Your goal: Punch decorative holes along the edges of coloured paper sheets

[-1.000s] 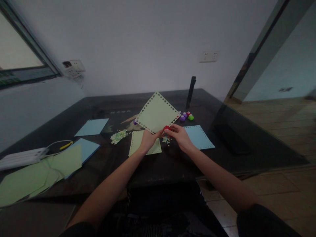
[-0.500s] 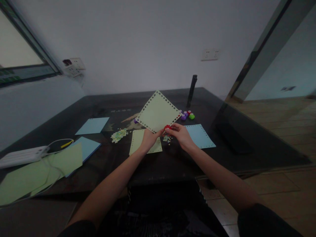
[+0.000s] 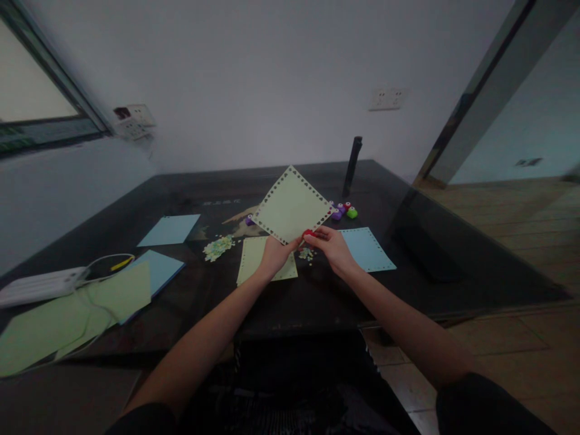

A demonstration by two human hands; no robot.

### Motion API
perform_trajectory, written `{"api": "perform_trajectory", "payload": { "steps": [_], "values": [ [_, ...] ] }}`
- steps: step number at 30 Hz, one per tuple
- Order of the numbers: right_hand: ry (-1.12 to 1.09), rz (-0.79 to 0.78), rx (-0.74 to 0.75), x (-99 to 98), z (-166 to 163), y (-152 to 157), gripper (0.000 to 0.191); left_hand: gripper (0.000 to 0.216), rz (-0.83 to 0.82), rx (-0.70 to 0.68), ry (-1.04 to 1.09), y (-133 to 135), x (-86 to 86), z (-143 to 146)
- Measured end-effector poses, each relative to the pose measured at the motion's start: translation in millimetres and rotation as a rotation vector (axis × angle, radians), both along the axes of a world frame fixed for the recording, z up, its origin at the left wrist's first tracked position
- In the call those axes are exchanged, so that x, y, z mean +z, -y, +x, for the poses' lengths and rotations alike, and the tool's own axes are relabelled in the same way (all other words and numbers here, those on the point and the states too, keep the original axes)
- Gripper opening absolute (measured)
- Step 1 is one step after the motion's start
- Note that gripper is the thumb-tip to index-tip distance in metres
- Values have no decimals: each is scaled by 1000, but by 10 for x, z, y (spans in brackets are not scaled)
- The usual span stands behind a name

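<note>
While left hand (image 3: pixel 274 254) pinches hole-edged green paper square (image 3: pixel 292 205), right hand (image 3: pixel 330 244) grips small red plastic punch (image 3: pixel 309 233).

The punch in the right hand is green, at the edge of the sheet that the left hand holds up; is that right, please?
Not quite: in the head view the punch in the right hand is red, not green; the sheet and left hand are as stated.
</note>
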State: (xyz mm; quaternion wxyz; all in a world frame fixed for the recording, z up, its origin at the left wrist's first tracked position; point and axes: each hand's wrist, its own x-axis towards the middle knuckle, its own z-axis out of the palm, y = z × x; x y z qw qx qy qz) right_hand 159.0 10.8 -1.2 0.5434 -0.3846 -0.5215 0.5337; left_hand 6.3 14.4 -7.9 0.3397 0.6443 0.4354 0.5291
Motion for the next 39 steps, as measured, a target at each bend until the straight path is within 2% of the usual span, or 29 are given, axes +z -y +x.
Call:
{"api": "perform_trajectory", "payload": {
  "steps": [11,23,32,39],
  "values": [
    [2,-13,8,18,-2,19,25,34,-4,1,-4,26,38,7],
    [7,-3,-3,14,2,16,25,33,6,-27,9,-2,-22,-2],
    [-15,1,-7,-49,6,-36,25,41,31,7,-64,-1,-5,4],
    [-2,19,-15,-56,14,-52,24,38,58,28,-114,6,15,0]
  ]
}}
